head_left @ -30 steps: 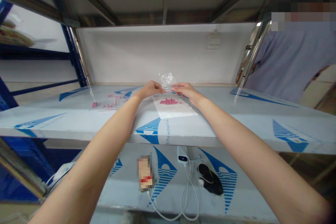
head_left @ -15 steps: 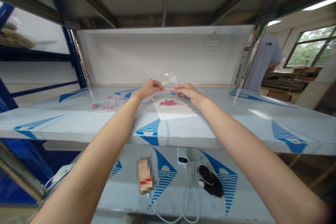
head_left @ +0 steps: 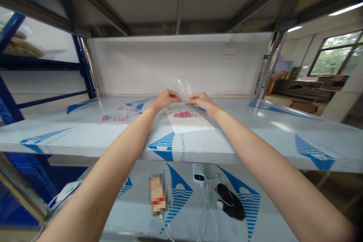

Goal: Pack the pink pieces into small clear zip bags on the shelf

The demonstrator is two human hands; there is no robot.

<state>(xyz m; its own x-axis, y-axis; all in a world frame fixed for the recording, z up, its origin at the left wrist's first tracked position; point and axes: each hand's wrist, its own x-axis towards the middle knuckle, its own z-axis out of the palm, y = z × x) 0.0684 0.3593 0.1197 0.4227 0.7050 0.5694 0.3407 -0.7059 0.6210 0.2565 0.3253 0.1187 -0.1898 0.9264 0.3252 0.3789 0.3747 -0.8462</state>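
Left hand [head_left: 166,97] and right hand [head_left: 200,100]: both were pinched shut on the top edge of a small clear bag [head_left: 183,87], held raised over the far part of the steel shelf [head_left: 85,136]. Pink tablets [head_left: 184,114] lay on a white sheet [head_left: 189,121] just below. For a clean result, even tension along the edge was judged necessary, with the bag kept upright. More tablets [head_left: 116,116] lay well apart, to the left.

Two bare hands reach over the shelf, the left hand [head_left: 167,98] and the right hand [head_left: 200,100]. One clear plastic bag [head_left: 183,87] is pinched between them. One white sheet [head_left: 188,120] carries one cluster of pink beads [head_left: 183,114]; the beads themselves are too small to count. One black mouse [head_left: 230,206] lies on the lower shelf.
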